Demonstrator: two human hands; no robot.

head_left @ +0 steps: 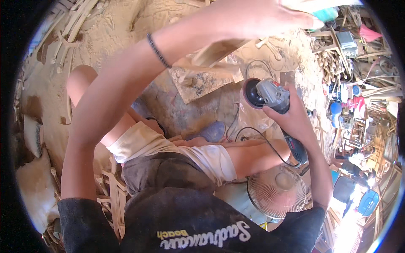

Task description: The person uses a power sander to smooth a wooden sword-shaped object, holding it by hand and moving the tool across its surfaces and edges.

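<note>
Landmark: the flat board (187,93) on the floor, its surface dusty and scarred. Angle grinder (276,95) is just right of it, raised off the floor by the right hand (295,118); that grip is wrapped round the tool's body. Left hand (291,17) is beyond the board, to its far right, washed out and near the picture's edge; cannot tell whether its grip is released or clenched.

Risks (judged): disc (253,92) is on the tool's board-ward side; cannot tell if it spins. With one hand supporting it, a snag at a wood edge could make the tool kick. Cord (249,127) loops across the bare right leg (253,154), on the board's near side; slack could foul the disc, a tug could pull the tool off line. Fan (276,192), nearer the wearer and right of the board, might stir up dust.

Surface: floor (118,38) thick with pale sawdust beyond and left of the board, greyer on its near side. Timber piece (221,52) at the board's far side; contact unclear.

Room: stacked wooden parts (331,65) well right of the board; curved strips (80,25) far left; strong glare at the near right.
</note>
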